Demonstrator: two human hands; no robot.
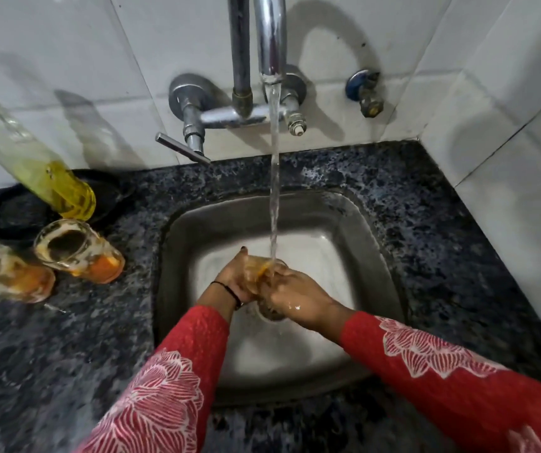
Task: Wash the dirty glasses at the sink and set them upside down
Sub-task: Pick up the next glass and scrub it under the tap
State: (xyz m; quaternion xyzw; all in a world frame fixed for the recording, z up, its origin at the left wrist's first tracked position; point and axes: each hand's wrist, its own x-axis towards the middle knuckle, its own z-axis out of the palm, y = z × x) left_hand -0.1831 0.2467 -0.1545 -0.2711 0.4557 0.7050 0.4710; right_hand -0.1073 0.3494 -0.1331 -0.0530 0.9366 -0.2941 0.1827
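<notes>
Both forearms, in red sleeves with a white flower print, reach in from the near edge and meet over the middle of the steel sink point(177, 256). The left hand point(234, 277) is wrapped around the left side of a drinking glass point(259, 268), a dark thread at its wrist; the right hand point(295, 297), wet, clasps the glass from the right and near side, so the two hands hold it between them. The glass stands mouth-up under the stream of water point(274, 191) from the wall tap point(270, 40), and orange-tinged water shows inside it. On the dark speckled counter point(393, 197), left of the sink, two dirty glasses stand upright just beside each other, one at the left edge point(7, 273) and one nearer the sink point(79, 251), both with orange residue. Behind them stands a clear bottle point(34, 158) with yellow liquid at its bottom.
</notes>
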